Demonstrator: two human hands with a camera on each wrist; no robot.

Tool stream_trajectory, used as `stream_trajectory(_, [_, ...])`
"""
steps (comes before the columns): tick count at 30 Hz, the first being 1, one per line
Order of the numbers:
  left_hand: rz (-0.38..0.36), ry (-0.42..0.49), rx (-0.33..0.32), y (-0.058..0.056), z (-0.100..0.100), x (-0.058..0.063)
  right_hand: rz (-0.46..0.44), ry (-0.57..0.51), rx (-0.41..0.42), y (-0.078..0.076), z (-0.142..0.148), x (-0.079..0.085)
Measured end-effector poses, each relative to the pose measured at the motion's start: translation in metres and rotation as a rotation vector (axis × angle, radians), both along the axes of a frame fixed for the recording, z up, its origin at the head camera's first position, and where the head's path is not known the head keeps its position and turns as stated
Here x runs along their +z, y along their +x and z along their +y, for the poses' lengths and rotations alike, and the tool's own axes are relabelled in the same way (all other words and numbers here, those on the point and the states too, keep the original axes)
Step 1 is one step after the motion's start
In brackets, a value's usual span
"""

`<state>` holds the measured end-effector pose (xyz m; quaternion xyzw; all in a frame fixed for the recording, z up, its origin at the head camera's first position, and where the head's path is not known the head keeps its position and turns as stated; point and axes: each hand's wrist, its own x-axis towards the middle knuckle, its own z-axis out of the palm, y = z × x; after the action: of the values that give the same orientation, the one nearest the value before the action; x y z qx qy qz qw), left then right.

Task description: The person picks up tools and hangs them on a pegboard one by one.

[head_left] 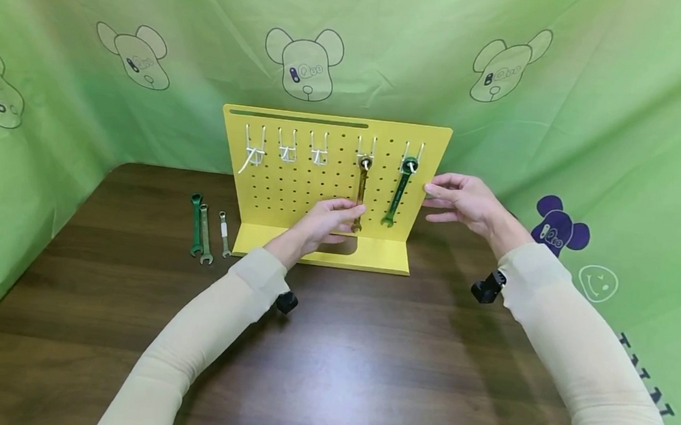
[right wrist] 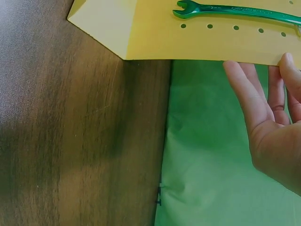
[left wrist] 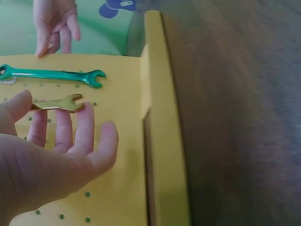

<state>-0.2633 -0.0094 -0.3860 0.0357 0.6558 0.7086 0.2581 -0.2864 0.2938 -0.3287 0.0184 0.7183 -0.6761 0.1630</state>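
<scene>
A yellow pegboard (head_left: 315,217) stands upright on its base. My left hand (head_left: 324,223) pinches the lower part of a gold wrench (left wrist: 61,103), thumb on one side and fingers on the other. The ring end of this wrench hangs on a white hook (head_left: 366,150). To its right hangs a green wrench (head_left: 400,194) on another hook, tilted a little. My right hand (head_left: 461,198) holds the board's right edge, its thumb (right wrist: 288,66) at the front and its other fingers reaching behind.
Several white hooks (head_left: 287,146) line the board's left half, one with a loose white tie (head_left: 247,161). On the brown table (head_left: 325,375), left of the board, lie a dark green wrench (head_left: 196,222), a pale green wrench (head_left: 206,234) and a small wrench (head_left: 224,234). Green cloth (head_left: 394,40) surrounds the table.
</scene>
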Motion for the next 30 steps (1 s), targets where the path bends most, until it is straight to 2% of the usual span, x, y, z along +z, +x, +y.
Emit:
stream_trajectory(3, [-0.025,0.018,-0.003,0.0,-0.002,-0.005,0.001,-0.004,-0.001,-0.001,0.0,0.0])
stream_trajectory(9, [-0.028,0.034,0.054,-0.004,-0.006,-0.008,-0.004,0.0,-0.011,0.0,0.001,0.001])
stream_trajectory(14, [-0.061,0.053,0.093,-0.005,-0.006,-0.011,-0.005,-0.001,-0.015,0.002,-0.001,-0.001])
stream_trajectory(20, [-0.086,0.064,0.099,-0.005,-0.004,-0.013,0.005,-0.001,-0.012,0.001,-0.003,-0.003])
stream_trajectory(23, [-0.096,0.03,0.078,-0.005,-0.004,-0.015,0.007,0.005,-0.01,0.001,-0.003,-0.003])
stream_trajectory(27, [-0.133,-0.018,0.008,-0.002,-0.01,-0.022,0.003,0.014,-0.008,0.002,-0.003,-0.003])
stream_trajectory(30, [-0.147,-0.016,-0.03,-0.002,-0.019,-0.029,0.004,0.016,-0.003,0.002,-0.002,-0.003])
